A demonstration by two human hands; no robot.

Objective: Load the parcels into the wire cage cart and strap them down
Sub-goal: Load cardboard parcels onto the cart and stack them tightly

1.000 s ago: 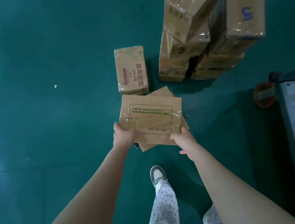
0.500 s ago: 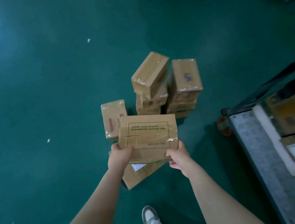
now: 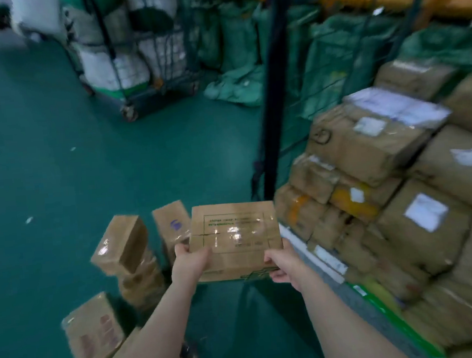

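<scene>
We hold the flat parcel (image 3: 235,236) level, left hand (image 3: 190,261) and right hand (image 3: 282,263) each clasping a near corner, long axis crosswise. It hangs just left of the wire cage cart (image 3: 271,104), our right hand nearer.

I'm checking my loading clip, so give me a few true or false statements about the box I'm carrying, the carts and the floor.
Both the left hand and the right hand hold the flat box. True.
The cart on the right is empty. False: the cart is stacked with parcels.
Boxes sit on the floor to the left. True.
The far cart holds cardboard boxes. False: the far cart holds white sacks.
</scene>
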